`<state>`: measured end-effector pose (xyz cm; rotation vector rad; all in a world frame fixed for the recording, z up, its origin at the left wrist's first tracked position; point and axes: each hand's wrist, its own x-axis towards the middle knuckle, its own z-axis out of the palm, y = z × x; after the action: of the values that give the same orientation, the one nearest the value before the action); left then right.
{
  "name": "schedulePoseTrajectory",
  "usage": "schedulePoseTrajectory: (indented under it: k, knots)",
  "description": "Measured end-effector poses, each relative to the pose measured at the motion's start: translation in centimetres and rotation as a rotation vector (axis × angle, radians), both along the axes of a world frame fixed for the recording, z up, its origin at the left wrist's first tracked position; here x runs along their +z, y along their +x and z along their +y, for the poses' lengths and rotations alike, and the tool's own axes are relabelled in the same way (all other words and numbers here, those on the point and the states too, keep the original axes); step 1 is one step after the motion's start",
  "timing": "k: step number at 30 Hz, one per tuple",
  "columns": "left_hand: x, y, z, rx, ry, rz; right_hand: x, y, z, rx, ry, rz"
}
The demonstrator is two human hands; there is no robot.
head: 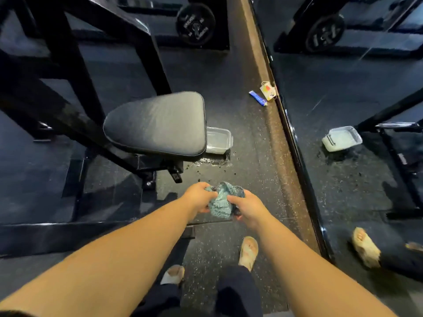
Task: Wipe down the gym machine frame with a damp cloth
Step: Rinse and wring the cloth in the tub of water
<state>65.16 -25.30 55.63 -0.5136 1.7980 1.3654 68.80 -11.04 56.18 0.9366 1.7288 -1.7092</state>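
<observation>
Left hand and right hand both clench the bunched teal cloth in the air, just nearer than the padded seat — black frame left of the seat, clear tub at its right edge.

One head-worn wide-angle view looks forward and steeply down from standing height; the left hand and right hand, gripping the cloth, sit close toward 6 o'clock; the machine frame stands near at 10 o'clock; a mirror runs along 3 o'clock.
</observation>
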Motion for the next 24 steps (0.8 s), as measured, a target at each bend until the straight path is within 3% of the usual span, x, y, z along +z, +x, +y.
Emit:
schedulePoseTrajectory:
  k: [10,18,24]
  knots:
    - [-4.8,-14.1,14.0,0.403,0.034,-0.086,-4.0,-20.5,13.7,0.435,0.118,-0.055]
    - [-10.0,-25.6,17.4,0.695,-0.034,-0.124,-11.7,-34.2,16.0,0.486,0.198,-0.063]
    - [-17.3,-36.4,17.3,0.768,-0.098,-0.133,-19.3,-44.5,16.2,0.442,0.275,-0.009]
